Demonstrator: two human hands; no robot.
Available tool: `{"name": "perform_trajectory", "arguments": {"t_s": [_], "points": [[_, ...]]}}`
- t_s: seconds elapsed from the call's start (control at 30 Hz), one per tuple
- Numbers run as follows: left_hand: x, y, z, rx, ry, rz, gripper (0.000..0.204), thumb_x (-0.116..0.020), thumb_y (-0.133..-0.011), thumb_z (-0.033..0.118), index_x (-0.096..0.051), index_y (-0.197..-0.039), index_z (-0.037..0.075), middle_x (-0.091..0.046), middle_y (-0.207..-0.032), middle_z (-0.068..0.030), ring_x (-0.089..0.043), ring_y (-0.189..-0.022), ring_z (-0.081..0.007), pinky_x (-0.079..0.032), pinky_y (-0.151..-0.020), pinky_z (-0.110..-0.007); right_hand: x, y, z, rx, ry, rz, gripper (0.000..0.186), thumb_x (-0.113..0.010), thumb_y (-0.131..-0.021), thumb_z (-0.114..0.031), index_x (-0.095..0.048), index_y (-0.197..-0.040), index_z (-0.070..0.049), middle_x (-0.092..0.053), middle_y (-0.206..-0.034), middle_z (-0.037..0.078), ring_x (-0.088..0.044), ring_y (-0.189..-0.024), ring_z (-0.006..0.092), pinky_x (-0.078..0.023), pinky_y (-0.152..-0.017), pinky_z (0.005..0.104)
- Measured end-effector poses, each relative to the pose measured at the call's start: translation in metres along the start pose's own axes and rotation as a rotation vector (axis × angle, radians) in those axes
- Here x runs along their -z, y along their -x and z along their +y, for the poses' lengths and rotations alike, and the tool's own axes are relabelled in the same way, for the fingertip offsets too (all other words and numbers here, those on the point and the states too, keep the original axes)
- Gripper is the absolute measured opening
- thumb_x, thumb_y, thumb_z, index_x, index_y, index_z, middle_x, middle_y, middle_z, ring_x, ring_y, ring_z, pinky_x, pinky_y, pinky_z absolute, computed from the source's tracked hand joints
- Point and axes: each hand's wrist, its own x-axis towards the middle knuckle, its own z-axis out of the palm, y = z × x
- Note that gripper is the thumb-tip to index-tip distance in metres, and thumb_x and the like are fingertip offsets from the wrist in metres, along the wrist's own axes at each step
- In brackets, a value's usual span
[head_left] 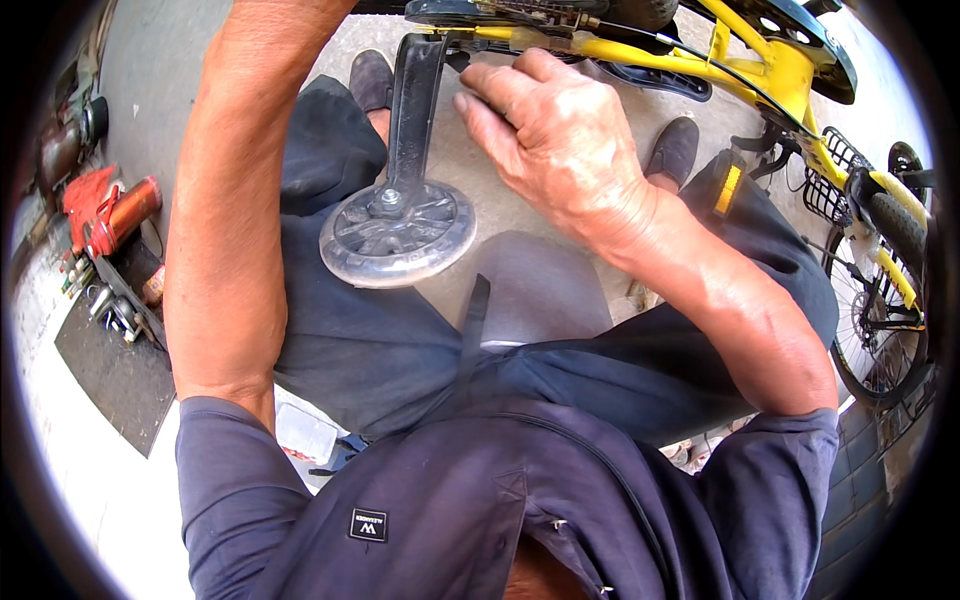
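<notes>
Right hand (562,142) is by black bracket (413,110), left hand cut off, neither grip discernible.

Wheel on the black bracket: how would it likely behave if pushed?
The wheel would probably spin rather than slide, being round and held by a bolt at its centre. It may feel light for its size, since its middle is spoked, not solid. The black bracket looks broad and straight, so likely stiff.

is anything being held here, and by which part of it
It cannot be told: the right hand is near the black wheel bracket, any grip hidden; the left hand is out of view.
</notes>
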Motion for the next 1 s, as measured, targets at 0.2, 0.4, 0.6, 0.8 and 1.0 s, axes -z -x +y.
{"name": "perform_trajectory", "arguments": {"t_s": [0.2, 0.4, 0.6, 0.8, 1.0], "points": [[0.002, 0.003, 0.004, 0.014, 0.079, -0.003, 0.031, -0.054, -0.092, 0.021, -0.062, -0.072, -0.001, -0.055, -0.057, -0.0149, -0.052, -0.052, -0.0182, -0.040, -0.053, -0.036, 0.016, 0.002, 0.009, -0.064, -0.010, 0.023, 0.019, -0.063, -0.087, -0.014, -0.071, -0.102, -0.005, -0.064, -0.081, 0.015, -0.065, -0.073, 0.0305, -0.053, -0.068, 0.0361], [0.003, 0.008, 0.012, -0.024, 0.110, 0.030, 0.031, -0.054, -0.092, 0.021, -0.062, -0.071, 0.000, -0.054, -0.056, -0.0128, -0.052, -0.052, -0.0169, -0.040, -0.053, -0.035, 0.015, 0.012, 0.030, -0.424, -0.334, -0.046, 0.026, -0.059, -0.093, -0.017, -0.069, -0.112, -0.003, -0.068, -0.088, 0.003, -0.059, -0.072, 0.0068, -0.052, -0.067, 0.0233], [0.001, 0.001, 0.002, 0.002, -0.011, 0.022, 0.031, -0.054, -0.091, 0.021, -0.062, -0.071, 0.000, -0.055, -0.057, -0.0134, -0.052, -0.052, -0.0184, -0.040, -0.054, -0.035, 0.017, 0.015, 0.040, -0.701, -0.758, -0.034, 0.031, -0.056, -0.090, -0.018, -0.068, -0.112, 0.000, -0.069, -0.089, 0.007, -0.065, -0.076, 0.0110, -0.054, -0.066, 0.0256], [0.004, 0.002, 0.003, 0.001, -0.029, 0.011, 0.030, -0.053, -0.091, 0.020, -0.062, -0.070, 0.000, -0.055, -0.058, -0.0143, -0.052, -0.052, -0.0196, -0.040, -0.054, -0.036, 0.014, 0.011, 0.053, -0.740, -0.880, -0.074, 0.028, -0.054, -0.094, -0.015, -0.067, -0.114, 0.001, -0.068, -0.095, 0.008, -0.060, -0.076, 0.0104, -0.051, -0.069, 0.0250], [0.002, 0.005, 0.007, 0.032, 0.006, 0.020, 0.030, -0.052, -0.091, 0.019, -0.060, -0.069, 0.000, -0.056, -0.059, -0.0162, -0.054, -0.052, -0.0223, -0.040, -0.054, -0.037, 0.009, 0.014, 0.058, -0.750, -0.918, -0.078, 0.028, -0.053, -0.095, -0.014, -0.066, -0.115, 0.001, -0.068, -0.096, 0.009, -0.060, -0.077, 0.0111, -0.052, -0.070, 0.0261]]}}
